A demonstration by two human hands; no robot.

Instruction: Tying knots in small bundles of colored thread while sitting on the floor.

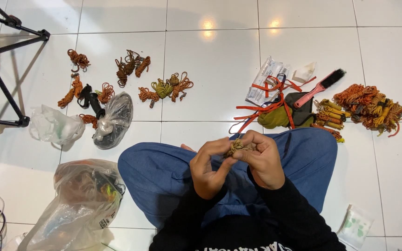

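I sit cross-legged on a white tiled floor in blue trousers and black sleeves. Both hands meet above my lap around a small bundle of tan cord [236, 147]. My left hand [209, 168] pinches it from the left with thumb and fingers. My right hand [262, 158] grips it from the right. The bundle is partly hidden between my fingertips.
Several small orange and olive cord bundles [164, 88] lie ahead on the left. A heap of orange and yellow cords [368, 108], a pink-handled brush [319, 87], orange ribbons [271, 104] and packets lie right. Plastic bags [82, 200] sit left, a tripod [5, 69] at far left.
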